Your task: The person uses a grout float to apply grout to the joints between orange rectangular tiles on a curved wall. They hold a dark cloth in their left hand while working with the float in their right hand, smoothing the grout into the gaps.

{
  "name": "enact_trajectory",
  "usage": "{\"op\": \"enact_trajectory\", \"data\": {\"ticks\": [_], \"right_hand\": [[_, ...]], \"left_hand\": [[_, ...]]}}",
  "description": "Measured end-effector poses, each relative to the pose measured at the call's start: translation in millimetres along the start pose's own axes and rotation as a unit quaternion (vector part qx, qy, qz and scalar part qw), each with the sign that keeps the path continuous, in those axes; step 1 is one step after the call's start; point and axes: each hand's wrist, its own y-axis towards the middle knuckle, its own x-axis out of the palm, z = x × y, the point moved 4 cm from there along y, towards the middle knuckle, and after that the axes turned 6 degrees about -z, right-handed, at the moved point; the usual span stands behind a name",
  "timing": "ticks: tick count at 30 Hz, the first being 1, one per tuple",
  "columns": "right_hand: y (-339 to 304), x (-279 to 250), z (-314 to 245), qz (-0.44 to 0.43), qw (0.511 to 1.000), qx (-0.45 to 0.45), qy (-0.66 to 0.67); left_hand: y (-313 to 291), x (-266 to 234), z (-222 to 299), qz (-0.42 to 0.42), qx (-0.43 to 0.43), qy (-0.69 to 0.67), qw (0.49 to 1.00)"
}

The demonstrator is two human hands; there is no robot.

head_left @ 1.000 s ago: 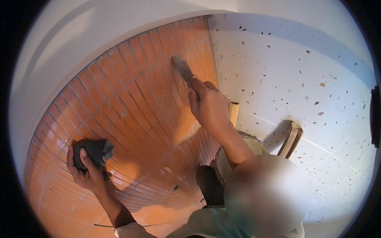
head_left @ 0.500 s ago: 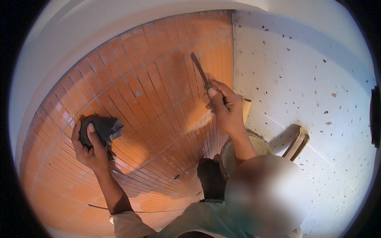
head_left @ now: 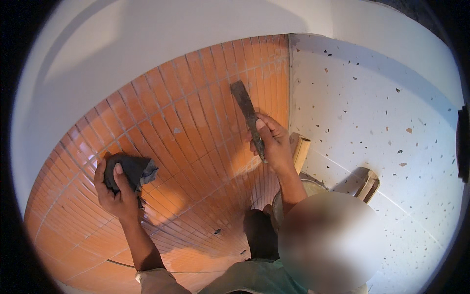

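Left hand (head_left: 115,198): I clamp the black wad (head_left: 135,169), thumb apparently steadying
Right hand (head_left: 277,145): clamps scraper (head_left: 250,116) by near end, freeing blade (head_left: 242,94)

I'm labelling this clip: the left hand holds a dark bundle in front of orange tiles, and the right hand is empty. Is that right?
Not quite: the right hand isn't empty. The head view shows it holding a flat scraper; the rest stands.

Cloth (head_left: 128,171) left of scraper (head_left: 243,98), tiles (head_left: 196,125) behind both; bucket (head_left: 277,209) farther right.
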Motion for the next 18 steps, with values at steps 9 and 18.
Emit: {"op": "enact_trajectory", "data": {"ticks": [9, 18], "right_hand": [[4.5, 7.8, 10.3, 0.014, 0.999, -0.046, -0.003], [13.2, 4.9, 10.5, 0.008, 0.996, -0.078, -0.041]], "left_hand": [[-2.4, 3.2, -5.0, 0.013, 0.009, -0.054, 0.998], [-0.7, 1.6, -0.1, 0.008, 0.016, -0.022, 1.000]]}}
